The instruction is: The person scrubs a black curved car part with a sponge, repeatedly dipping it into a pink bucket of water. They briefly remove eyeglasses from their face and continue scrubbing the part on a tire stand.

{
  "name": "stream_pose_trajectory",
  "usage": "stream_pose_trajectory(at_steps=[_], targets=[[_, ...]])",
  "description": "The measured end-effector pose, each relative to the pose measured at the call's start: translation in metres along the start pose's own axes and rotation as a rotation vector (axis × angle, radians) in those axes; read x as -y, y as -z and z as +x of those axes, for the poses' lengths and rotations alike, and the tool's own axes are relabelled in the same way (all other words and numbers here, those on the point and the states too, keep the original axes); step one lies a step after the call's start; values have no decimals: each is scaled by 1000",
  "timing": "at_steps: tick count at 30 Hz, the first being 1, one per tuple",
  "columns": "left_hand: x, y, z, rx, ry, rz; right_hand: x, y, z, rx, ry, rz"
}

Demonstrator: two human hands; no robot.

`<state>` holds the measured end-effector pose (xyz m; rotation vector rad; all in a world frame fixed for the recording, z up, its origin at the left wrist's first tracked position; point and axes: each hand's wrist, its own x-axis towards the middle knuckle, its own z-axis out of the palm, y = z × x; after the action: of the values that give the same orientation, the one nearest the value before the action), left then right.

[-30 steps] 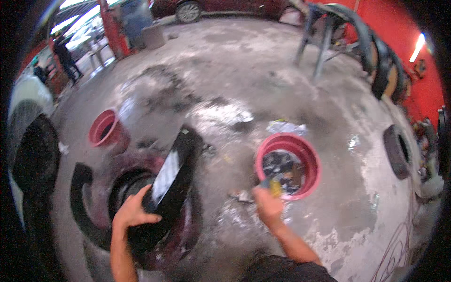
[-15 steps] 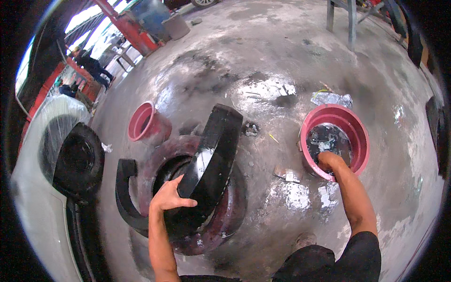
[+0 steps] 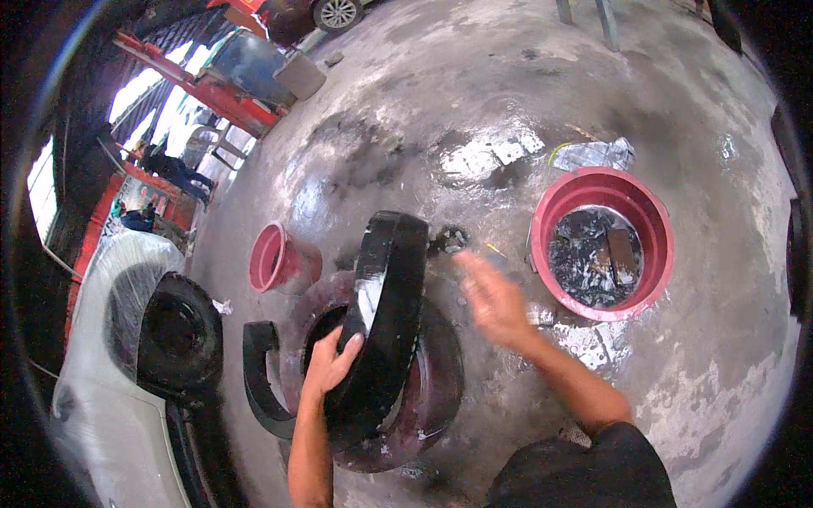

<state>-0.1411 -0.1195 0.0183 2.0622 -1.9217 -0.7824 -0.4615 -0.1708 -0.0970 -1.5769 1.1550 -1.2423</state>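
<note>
Right hand (image 3: 494,302) is blurred, its fingers indistinct.

our two forearms come in bare from the lower edge, no sleeves, gloves, watch or rings that we can make out. our left hand (image 3: 332,366) shows clearly; our right hand (image 3: 494,300) is blurred. dark, black clothing covers us at the bottom edge.

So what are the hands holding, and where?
The left hand grips the upright black rubber strip at its left edge, low down. The right hand is blurred, open, and holds nothing.
</note>
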Motion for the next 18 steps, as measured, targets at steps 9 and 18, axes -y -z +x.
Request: stream_pose_trajectory(at_steps=[9, 18], targets=[[-41, -30, 106, -78, -50, -83, -63, -133, 85, -305, 24, -26], [-31, -33, 112, -17, -32, -128, -47, -156, 47, -216, -134, 242]])
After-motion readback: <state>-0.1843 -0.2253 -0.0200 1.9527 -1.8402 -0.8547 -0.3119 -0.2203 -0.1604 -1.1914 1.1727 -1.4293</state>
